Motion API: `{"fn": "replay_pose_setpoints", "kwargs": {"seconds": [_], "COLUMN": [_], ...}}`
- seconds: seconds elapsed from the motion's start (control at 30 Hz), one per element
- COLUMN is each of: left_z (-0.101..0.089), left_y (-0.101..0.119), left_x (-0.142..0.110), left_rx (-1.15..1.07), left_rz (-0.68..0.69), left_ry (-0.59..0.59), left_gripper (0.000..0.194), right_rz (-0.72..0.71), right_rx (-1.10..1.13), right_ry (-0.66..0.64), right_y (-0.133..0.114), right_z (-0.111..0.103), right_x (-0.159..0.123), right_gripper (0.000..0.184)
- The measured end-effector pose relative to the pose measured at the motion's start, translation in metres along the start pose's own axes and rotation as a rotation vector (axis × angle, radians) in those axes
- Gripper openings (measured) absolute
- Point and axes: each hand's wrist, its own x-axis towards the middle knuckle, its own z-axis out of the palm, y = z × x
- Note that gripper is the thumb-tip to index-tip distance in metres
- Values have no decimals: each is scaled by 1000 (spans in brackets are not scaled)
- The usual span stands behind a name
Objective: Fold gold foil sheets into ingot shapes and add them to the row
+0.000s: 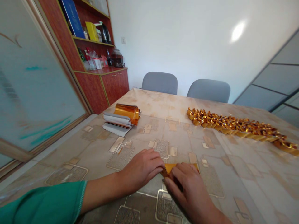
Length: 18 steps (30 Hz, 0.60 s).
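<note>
A sheet of gold foil paper (pixel 174 165) lies on the table near its front edge, mostly covered by my fingers. My left hand (pixel 147 165) pinches the sheet's left end, fingers pressed together. Over the middle of the sheet, my right hand (pixel 187 183) is curled, with thumb and fingers gripping its near edge. The left part of the paper looks folded over; its exact shape is hidden under my hands.
A stack of gold and white foil sheets (pixel 121 119) lies at the left. Folded gold foil pieces (pixel 233 124) form long rows at the right. Two grey chairs (pixel 160 82) stand behind the patterned table (pixel 149 124). A red-brown cabinet (pixel 114 84) is back left.
</note>
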Motion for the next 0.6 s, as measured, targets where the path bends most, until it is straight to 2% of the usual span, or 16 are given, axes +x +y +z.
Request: {"fn": "replay_pose_setpoints", "kwargs": {"seconds": [0.27,0.6], "left_z": [-4,3], "left_y": [-3,-12], "left_x": [8,7], "left_rx": [-84,-75], "left_rz": [-42,-73], "left_ry": [-22,-8], "left_gripper": [10,10], "right_rz": [41,43], "right_rx": [6,-98], "right_ry": [113,111], "right_y": [2,6], "right_z": [8,12], "right_x": [0,-3], "right_gripper": [25,23]}}
